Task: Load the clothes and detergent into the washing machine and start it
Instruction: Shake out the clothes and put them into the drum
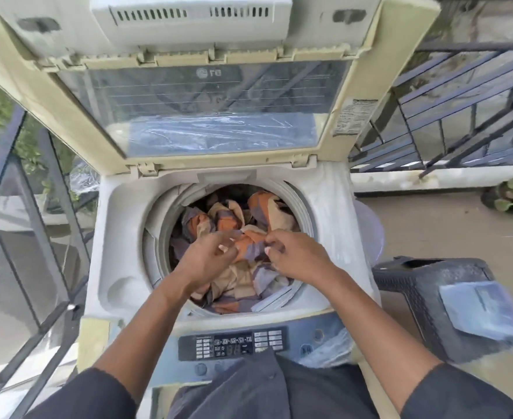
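Both hands work over the drum mouth at the centre of the frame. Starting at the left, the left hand hovers with fingers loosely curled and thumb near fingertips; its grip looks narrow, and I cannot tell whether it pinches any cloth. Just right of it, the right hand has its fingertips at a fold of the orange, beige and grey patterned cloth, seemingly pinching it, though blur hides the contact.

To do this step well, I would judge it best to push the bundle down evenly, spread it around the drum instead of leaving one heap, and tuck in the fold lying near the lower rim so nothing catches when the lid, now propped open in the upper half, comes down.

That cloth is crumpled, soft and bulky, filling the drum of the top-loading washing machine nearly to its rim. Lower centre sits the control panel; detergent isn't visible for certain.
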Motion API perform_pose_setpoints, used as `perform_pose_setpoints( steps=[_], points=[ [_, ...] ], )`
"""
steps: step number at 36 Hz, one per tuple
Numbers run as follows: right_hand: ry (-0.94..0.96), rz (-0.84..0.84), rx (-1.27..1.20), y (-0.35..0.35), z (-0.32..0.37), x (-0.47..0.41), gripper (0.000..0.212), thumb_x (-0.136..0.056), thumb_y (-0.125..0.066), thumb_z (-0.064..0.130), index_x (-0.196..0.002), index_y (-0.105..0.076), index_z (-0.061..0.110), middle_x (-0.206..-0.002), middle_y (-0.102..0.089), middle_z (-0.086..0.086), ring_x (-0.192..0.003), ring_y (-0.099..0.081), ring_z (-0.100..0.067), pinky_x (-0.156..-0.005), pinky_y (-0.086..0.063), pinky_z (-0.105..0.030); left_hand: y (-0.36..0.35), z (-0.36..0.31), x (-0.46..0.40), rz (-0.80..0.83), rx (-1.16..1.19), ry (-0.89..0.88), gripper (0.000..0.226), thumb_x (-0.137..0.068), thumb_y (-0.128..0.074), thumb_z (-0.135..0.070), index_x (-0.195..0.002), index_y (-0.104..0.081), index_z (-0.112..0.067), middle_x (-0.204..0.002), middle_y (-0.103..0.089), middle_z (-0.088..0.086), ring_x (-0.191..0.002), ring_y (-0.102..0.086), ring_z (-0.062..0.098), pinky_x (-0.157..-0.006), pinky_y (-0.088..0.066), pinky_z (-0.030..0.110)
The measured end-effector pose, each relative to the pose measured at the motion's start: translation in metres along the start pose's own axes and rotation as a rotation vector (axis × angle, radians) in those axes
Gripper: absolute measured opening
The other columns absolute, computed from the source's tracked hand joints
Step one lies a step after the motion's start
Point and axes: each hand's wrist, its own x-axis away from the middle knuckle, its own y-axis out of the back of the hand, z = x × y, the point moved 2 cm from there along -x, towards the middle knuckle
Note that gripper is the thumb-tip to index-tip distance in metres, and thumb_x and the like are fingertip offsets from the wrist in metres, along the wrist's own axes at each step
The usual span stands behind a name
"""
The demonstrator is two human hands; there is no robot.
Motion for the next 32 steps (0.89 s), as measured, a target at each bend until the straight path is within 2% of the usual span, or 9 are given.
perform_pose_setpoints(
  steps=[3, 7, 11, 16, 19, 21, 23, 27, 32],
  points=[
    [-0.002, -0.127, -0.089, 0.01, -0.007, 0.019, 0.027, -0.095, -0.053, 0.045, -0.119, -0.066, 0.04, -0.115, -0.071, 0.011, -0.105, -0.067, -0.018, -0.091, -0.056, -0.039, -0.001, -0.021, 0.009, -0.048, 0.069, -0.07, 0.03, -0.106, -0.061, -0.028, -0.134, -0.069, -0.031, -0.116, -0.075, -0.009, -0.1, -0.072, 0.013, -0.092, -0.057, 0.034],
    [0.023, -0.303, -0.242, 0.026, -0.021, 0.044, 0.018, -0.092, -0.059, 0.039, -0.106, -0.07, 0.042, -0.105, -0.075, 0.015, -0.094, -0.071, -0.009, -0.087, -0.059, -0.038, -0.007, -0.05, 0.017, -0.068, 0.151, -0.168, 0.024, -0.106, -0.064, -0.027, -0.115, -0.07, -0.049, -0.109, -0.074, -0.02, -0.097, -0.069, -0.003, -0.086, -0.057, 0.025],
    [0.073, -0.465, -0.367, 0.045, -0.045, 0.065, 0.016, -0.093, -0.066, 0.03, -0.1, -0.074, 0.041, -0.092, -0.076, 0.018, -0.084, -0.069, 0.002, -0.083, -0.059, -0.031, -0.016, -0.083, 0.018, -0.065, 0.189, -0.218, 0.022, -0.106, -0.064, -0.031, -0.125, -0.073, -0.037, -0.114, -0.076, -0.017, -0.102, -0.071, 0.002, -0.091, -0.06, 0.035],
    [0.049, -0.608, -0.541, 0.078, -0.083, 0.084, 0.016, -0.093, -0.07, 0.015, -0.098, -0.079, 0.027, -0.087, -0.076, 0.014, -0.082, -0.071, -0.005, -0.081, -0.059, -0.029, -0.027, -0.136, 0.004, -0.046, 0.18, -0.301, 0.021, -0.106, -0.064, -0.03, -0.123, -0.073, -0.037, -0.109, -0.078, -0.013, -0.094, -0.074, 0.003, -0.089, -0.061, 0.038],
    [0.012, -0.617, -0.53, 0.099, -0.114, 0.088, 0.017, -0.093, -0.069, 0.014, -0.098, -0.079, 0.027, -0.088, -0.077, 0.014, -0.083, -0.07, -0.005, -0.084, -0.06, -0.032, -0.037, -0.17, -0.013, -0.032, 0.204, -0.35, 0.019, -0.105, -0.065, -0.032, -0.122, -0.073, -0.037, -0.106, -0.077, -0.011, -0.094, -0.074, 0.007, -0.084, -0.061, 0.037],
    [-0.02, -0.615, -0.514, 0.111, -0.138, 0.087, 0.02, -0.093, -0.067, 0.014, -0.1, -0.079, 0.028, -0.089, -0.077, 0.014, -0.084, -0.07, -0.004, -0.085, -0.06, -0.034, -0.047, -0.196, -0.024, -0.018, 0.224, -0.377, 0.017, -0.105, -0.065, -0.029, -0.12, -0.073, -0.035, -0.101, -0.077, -0.009, -0.086, -0.075, 0.009, -0.072, -0.057, 0.028],
    [-0.044, -0.611, -0.483, 0.125, -0.161, 0.084, 0.022, -0.093, -0.064, 0.015, -0.103, -0.079, 0.028, -0.091, -0.076, 0.016, -0.086, -0.07, -0.004, -0.084, -0.06, -0.032, -0.06, -0.219, -0.039, -0.008, 0.25, -0.375, 0.016, -0.105, -0.066, -0.027, -0.118, -0.074, -0.033, -0.099, -0.077, -0.007, -0.083, -0.076, 0.012, -0.067, -0.053, 0.023],
    [-0.094, -0.586, -0.463, 0.152, -0.206, 0.075, 0.021, -0.092, -0.066, 0.017, -0.102, -0.079, 0.03, -0.089, -0.074, 0.019, -0.083, -0.067, 0.003, -0.079, -0.053, -0.02, -0.093, -0.255, -0.074, 0.023, 0.256, -0.33, 0.016, -0.101, -0.066, -0.036, -0.115, -0.073, -0.039, -0.1, -0.077, -0.008, -0.085, -0.076, 0.017, -0.074, -0.061, 0.035],
    [-0.166, -0.5, -0.426, 0.174, -0.269, 0.044, 0.017, -0.091, -0.068, 0.02, -0.101, -0.078, 0.03, -0.088, -0.072, 0.018, -0.085, -0.07, -0.008, -0.085, -0.055, -0.026, -0.146, -0.283, -0.121, 0.013, 0.315, -0.166, 0.019, -0.101, -0.066, -0.027, -0.118, -0.074, -0.031, -0.099, -0.076, -0.002, -0.086, -0.075, 0.019, -0.081, -0.065, 0.046]
  ],
)
